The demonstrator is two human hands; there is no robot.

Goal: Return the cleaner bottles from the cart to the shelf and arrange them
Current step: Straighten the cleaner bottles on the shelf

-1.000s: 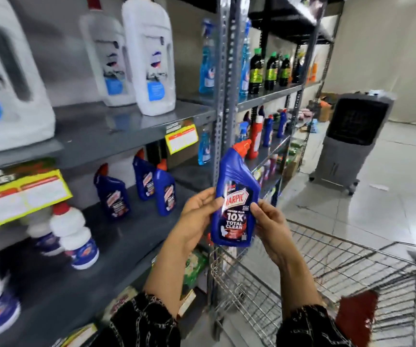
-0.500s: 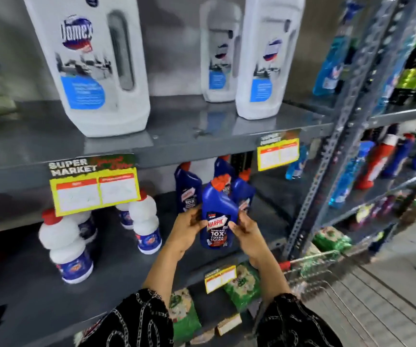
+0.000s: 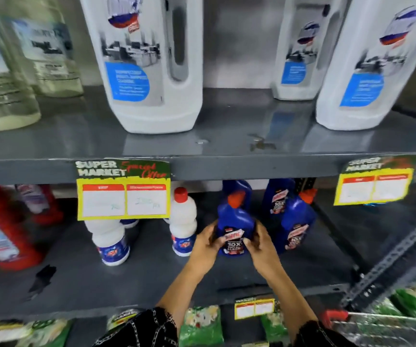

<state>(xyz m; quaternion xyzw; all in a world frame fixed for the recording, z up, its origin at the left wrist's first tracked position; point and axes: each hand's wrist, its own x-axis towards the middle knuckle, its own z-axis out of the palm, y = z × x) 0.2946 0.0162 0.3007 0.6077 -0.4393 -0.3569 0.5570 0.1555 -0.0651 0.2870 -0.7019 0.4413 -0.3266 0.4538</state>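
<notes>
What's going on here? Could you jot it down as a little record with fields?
place: grey metal shelf in a shop
held item: blue cleaner bottle, upright, orange cap
left hand: grip on the bottle's left side
right hand: grip on the bottle's right side
neighbours: more blue bottles to the right, white bottle to the left
shelf above: large white jugs

This is a shop aisle, a supermarket by its own signs. Just above the two hands closed around a blue cleaner bottle [image 3: 235, 221], a yellow price tag [image 3: 123, 192] reading "SUPER MARKET" hangs from the grey metal shelf [image 3: 227, 146]. Big white jugs [image 3: 149, 63] line the tier overhead; green packets [image 3: 199, 324] fill the tier below the wrists.
</notes>
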